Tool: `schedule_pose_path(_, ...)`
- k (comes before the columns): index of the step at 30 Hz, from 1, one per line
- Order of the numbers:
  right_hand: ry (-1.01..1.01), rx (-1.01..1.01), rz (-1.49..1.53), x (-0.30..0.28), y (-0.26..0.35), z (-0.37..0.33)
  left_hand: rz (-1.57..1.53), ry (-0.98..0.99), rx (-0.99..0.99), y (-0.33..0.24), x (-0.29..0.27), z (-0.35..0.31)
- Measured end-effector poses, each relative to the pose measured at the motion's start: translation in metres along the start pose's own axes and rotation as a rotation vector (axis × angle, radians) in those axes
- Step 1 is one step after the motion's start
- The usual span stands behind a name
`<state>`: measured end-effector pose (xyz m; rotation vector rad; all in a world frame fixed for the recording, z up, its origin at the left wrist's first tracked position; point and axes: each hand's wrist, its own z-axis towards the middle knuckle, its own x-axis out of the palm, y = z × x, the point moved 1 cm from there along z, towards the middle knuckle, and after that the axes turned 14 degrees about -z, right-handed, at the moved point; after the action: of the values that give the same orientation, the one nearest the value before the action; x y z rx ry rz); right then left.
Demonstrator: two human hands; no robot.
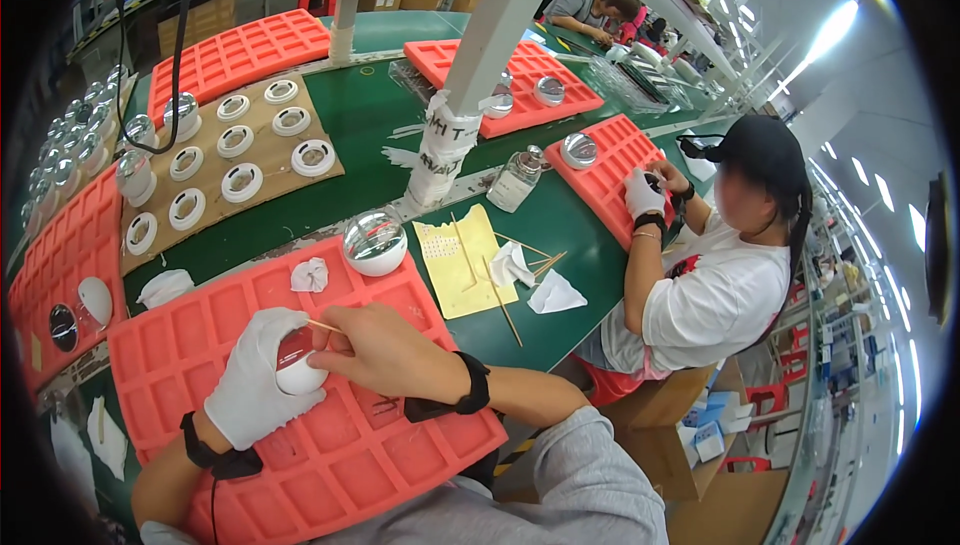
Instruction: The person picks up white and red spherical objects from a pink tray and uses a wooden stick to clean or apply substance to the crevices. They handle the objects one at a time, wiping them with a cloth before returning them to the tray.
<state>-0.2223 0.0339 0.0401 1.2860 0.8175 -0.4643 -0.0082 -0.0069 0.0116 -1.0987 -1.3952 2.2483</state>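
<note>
My left hand (pixel 255 385), in a white glove, grips a small ball (pixel 300 376) with a white lower part and a shiny, reddish-reflecting top. Bare, my right hand (pixel 385 347) pinches a thin wooden stick (pixel 325 327) against the ball's upper side. Both hands are over a red compartment tray (pixel 345 480). On the tray's far edge sits another ball (pixel 375 245), mirrored above and white below. A crumpled white wipe (pixel 309 275) lies to its left. My right fingertips are partly hidden behind the hand.
Right of the tray lie a yellow sheet (pixel 450 280), wooden sticks (pixel 506 315) and white wipes (pixel 556 293). A clear bottle (pixel 516 181) stands beside a white post (pixel 440 155). White rings sit on cardboard (pixel 265 150) at far left. A co-worker (pixel 715 255) sits at right.
</note>
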Motion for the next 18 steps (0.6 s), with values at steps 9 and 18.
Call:
schedule_pose_path(9, -0.037, 0.032, 0.072, 0.009, 0.001, 0.0, 0.122, -0.145, -0.037, -0.007, 0.014, -0.007)
schedule_pose_path(18, -0.114, -0.093, 0.007, 0.015, 0.005, -0.005, 0.251, -0.175, -0.026, -0.013, 0.025, -0.005)
